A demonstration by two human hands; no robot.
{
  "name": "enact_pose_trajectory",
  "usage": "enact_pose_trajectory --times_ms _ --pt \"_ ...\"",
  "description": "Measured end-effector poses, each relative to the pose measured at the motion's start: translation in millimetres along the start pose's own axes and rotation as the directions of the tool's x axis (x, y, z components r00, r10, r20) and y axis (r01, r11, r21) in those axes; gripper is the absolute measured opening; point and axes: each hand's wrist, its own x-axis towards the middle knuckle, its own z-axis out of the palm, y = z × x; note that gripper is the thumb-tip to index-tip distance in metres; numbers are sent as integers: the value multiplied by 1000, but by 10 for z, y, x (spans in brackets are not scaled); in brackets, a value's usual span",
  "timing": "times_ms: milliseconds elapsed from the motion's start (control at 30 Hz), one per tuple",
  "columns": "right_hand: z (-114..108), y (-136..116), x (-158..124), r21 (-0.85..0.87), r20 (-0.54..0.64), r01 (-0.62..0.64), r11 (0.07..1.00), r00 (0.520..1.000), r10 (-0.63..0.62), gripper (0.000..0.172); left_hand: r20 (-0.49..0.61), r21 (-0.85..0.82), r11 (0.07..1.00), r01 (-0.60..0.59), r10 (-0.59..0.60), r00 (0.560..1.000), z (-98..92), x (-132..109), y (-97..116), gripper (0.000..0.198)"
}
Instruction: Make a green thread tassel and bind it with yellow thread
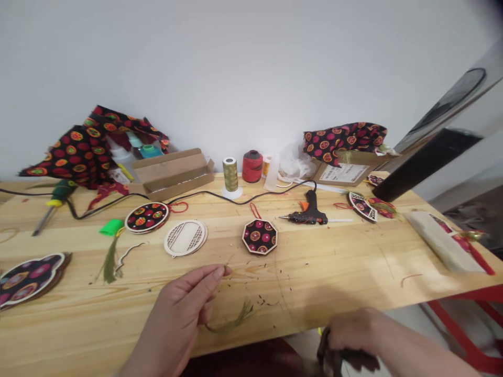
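My left hand (pixel 188 303) is above the front of the table, thumb and forefinger pinched on a small brown thread end. Below it hangs or lies a green tassel (pixel 244 313), its loose strands by dark snippets on the wood. At the lower right, past the table's front edge, my right hand (pixel 353 332) is closed round dark-handled scissors (pixel 330 351), blurred. An octagonal ornament (pixel 260 236) with patterned fabric and a red loop lies beyond my hands. Left of it are pale round wooden pieces (pixel 186 237) and an oval fabric ornament (pixel 147 217).
A black glue gun (pixel 310 212) with its cable lies right of centre. Behind stand a green thread spool (pixel 230 175), a red spool (pixel 252 166) and an open cardboard box (pixel 175 173). A black roll (pixel 426 162) leans at right; a screwdriver (pixel 45 217) lies far left.
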Motion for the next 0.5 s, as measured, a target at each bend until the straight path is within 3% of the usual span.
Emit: enact_pose_trajectory --times_ms 100,233,367,500 --pt "-152 301 -71 -196 -202 -214 957 964 174 20 18 -4 1000 0 0 1000 -13 -4 9 30" --pt "-323 733 -52 -408 -468 -490 770 837 284 32 20 -1 1000 3 -3 1000 -10 -12 -5 31" --pt "-372 1002 -9 -499 -569 -531 685 797 203 43 7 4 1000 -5 5 1000 21 -29 -19 29" --pt "-239 940 16 -587 -645 -485 648 764 -13 42 -23 -1 1000 -8 8 1000 55 -38 -1 26"
